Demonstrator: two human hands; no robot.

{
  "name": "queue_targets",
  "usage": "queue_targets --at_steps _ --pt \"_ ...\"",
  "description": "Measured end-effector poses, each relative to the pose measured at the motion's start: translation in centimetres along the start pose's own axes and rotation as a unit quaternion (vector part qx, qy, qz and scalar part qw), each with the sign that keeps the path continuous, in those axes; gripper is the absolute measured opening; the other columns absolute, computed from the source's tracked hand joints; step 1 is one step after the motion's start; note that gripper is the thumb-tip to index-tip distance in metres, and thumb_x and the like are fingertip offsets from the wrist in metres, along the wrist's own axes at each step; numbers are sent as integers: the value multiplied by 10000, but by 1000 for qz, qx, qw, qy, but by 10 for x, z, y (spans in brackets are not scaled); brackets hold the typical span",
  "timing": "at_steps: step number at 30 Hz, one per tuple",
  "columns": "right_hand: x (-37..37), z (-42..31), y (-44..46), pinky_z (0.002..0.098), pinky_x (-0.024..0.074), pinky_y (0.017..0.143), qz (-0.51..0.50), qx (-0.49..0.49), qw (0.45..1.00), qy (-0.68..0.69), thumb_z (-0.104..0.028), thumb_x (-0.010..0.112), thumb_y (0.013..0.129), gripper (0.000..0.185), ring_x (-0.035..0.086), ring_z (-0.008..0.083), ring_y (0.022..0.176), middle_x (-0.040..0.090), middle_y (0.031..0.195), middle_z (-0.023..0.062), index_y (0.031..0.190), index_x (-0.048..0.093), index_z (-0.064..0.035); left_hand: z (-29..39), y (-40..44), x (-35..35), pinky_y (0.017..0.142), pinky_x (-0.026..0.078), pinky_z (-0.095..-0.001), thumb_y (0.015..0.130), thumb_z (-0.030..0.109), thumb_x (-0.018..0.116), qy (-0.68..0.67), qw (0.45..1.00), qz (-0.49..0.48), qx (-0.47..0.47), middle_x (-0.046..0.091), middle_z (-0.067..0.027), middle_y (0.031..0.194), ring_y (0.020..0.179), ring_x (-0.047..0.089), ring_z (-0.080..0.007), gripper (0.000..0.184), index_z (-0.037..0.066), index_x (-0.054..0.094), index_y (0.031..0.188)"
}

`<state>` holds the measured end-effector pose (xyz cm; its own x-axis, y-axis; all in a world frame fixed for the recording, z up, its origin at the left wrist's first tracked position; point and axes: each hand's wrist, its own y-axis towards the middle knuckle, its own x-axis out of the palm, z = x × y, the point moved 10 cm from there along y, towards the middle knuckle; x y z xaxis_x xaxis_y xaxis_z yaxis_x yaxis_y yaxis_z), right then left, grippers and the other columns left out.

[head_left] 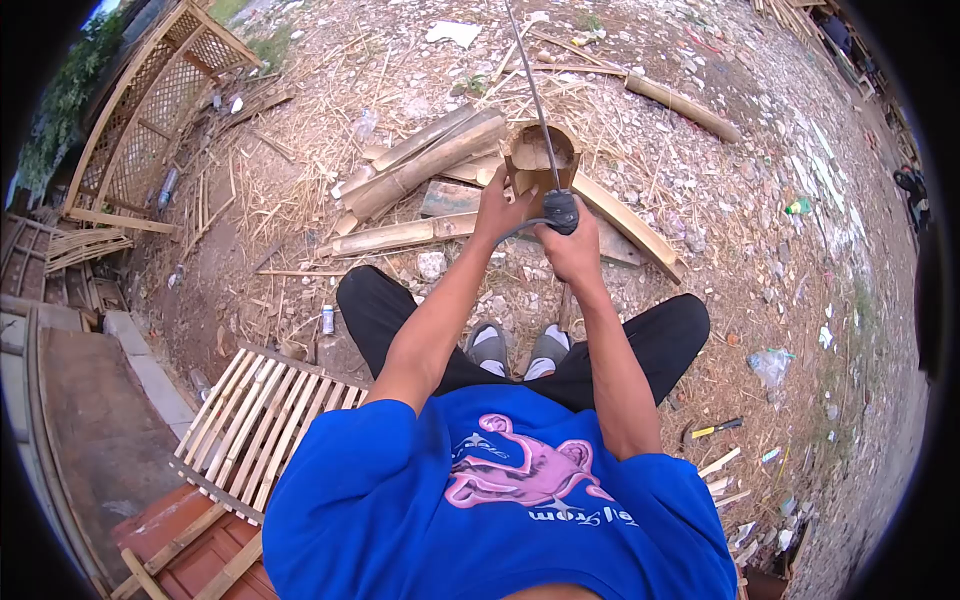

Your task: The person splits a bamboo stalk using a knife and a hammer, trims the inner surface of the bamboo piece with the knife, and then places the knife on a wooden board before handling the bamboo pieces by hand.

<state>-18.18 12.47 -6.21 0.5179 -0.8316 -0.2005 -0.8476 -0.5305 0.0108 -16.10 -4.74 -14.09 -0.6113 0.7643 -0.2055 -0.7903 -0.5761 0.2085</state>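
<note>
A thick bamboo piece (522, 182) stands in front of me with its wide hollow end facing up. My left hand (501, 208) grips its left side. In my right hand (574, 246) is a long, thin tool (560, 212) with a black-wrapped handle, its narrow blade or rod stretching forward past the bamboo's rim. A grey strip or cord curves from the handle towards my left wrist. Split bamboo lengths (430, 165) lie just beyond my left hand, and another split length (632, 228) slants away on the right. The bamboo's lower end is hidden.
A yellow-and-black handled tool (716, 429) lies on the ground at right, below a plastic bag (770, 367). A slatted bamboo rack (262, 425) is near my left side. A lattice frame (160, 120) stands at far left. A bamboo pole (685, 108) and stones lie ahead.
</note>
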Motion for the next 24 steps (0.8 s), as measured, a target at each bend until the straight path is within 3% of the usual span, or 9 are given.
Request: queue_targets --at_steps 3,6,9,12,15,21,24 --pt "-9 3 -6 331 488 708 17 13 999 48 -85 722 685 319 606 171 736 658 827 91 977 615 -14 24 8 -1 927 505 -375 770 143 803 13 999 19 34 675 -146 1158 1098 650 -265 551 17 557 1247" --pt "-10 8 -14 324 487 703 12 10 999 40 -83 721 688 306 601 169 727 657 819 84 965 610 -13 42 7 18 893 519 -344 784 87 789 -44 996 -30 69 695 -119 1114 1065 661 -207 470 9 588 1200" --pt "-9 12 -24 323 488 697 12 12 1000 26 -82 722 687 302 599 157 722 660 821 75 957 607 -13 19 6 24 864 528 -327 796 30 768 -72 996 -38 45 706 -98 1090 1034 667 -168 403 -7 609 1165" --pt "-7 10 -29 321 489 702 5 11 999 31 -80 719 687 295 606 158 723 666 822 80 955 613 -18 15 1 23 839 540 -323 801 18 758 -144 986 27 78 714 -93 1078 1015 678 -167 371 -12 623 1146" --pt "-16 -4 -32 317 489 701 26 -7 1000 9 -78 716 693 281 608 155 725 667 819 80 948 613 -19 20 -6 20 808 549 -342 803 -16 731 -73 992 85 54 727 -116 1026 971 702 -197 360 -8 624 1147" --pt "-19 -6 -36 310 485 686 57 1 998 24 -82 711 710 253 600 146 720 656 796 74 930 602 -19 32 -9 20 687 523 -420 780 -15 689 25 984 148 97 692 -216 849 827 690 -392 314 -6 610 1084" --pt "-19 -1 -38 305 481 677 78 11 996 32 -82 716 714 251 591 138 716 648 792 68 926 597 -22 33 -11 23 655 503 -445 770 11 691 29 982 159 100 675 -227 823 810 657 -433 302 11 610 1061"
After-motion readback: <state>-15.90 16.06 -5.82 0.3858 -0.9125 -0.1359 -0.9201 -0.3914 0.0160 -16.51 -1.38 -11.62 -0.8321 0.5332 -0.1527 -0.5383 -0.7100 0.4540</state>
